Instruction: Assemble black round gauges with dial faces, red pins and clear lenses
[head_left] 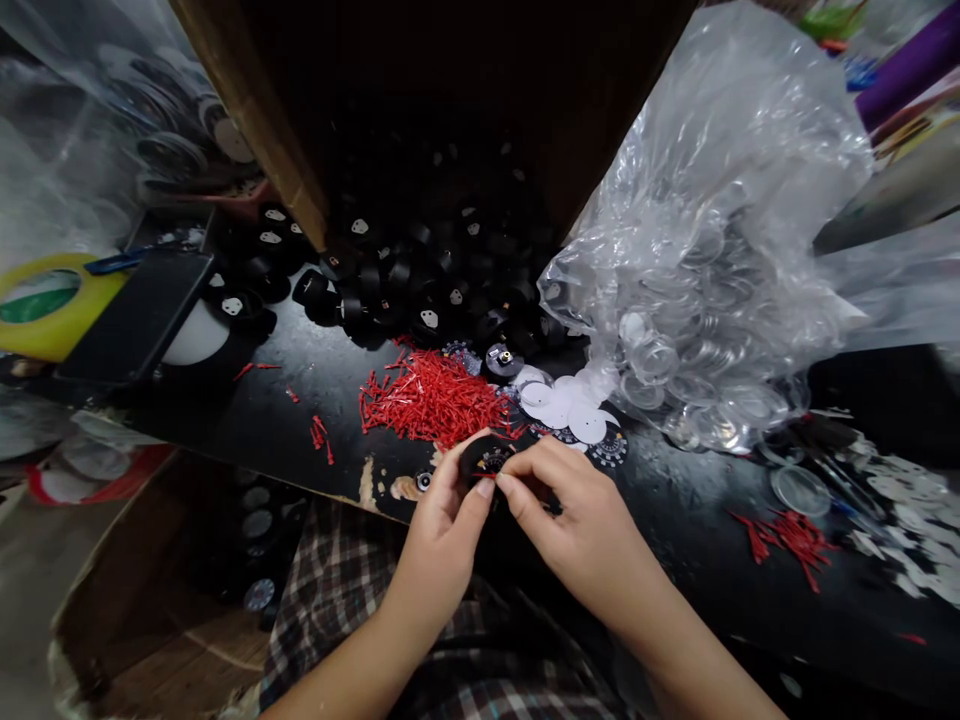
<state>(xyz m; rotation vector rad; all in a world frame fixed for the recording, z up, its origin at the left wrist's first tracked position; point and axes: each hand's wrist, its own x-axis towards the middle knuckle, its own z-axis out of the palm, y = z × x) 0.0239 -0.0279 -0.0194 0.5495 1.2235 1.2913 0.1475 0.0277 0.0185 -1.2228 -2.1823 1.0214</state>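
Note:
My left hand [442,520] grips a small round black part with a printed dial face [486,462] at the near edge of the black table. My right hand [566,510] pinches at the same part from the right, fingertips meeting my left thumb; a thin red needle seems to sit between them. Just beyond lies a heap of thin red needles [431,398]. White round discs and printed dial faces [574,415] lie to the right of the heap. A pile of black round housings [420,280] fills the table behind.
A clear plastic bag of transparent round covers [705,300] stands at the right. A yellow tape roll [45,300] and a black phone [139,315] lie at the left. More red needles [787,535] are scattered at the right. A cardboard box with finished parts [247,540] sits below the table's left edge.

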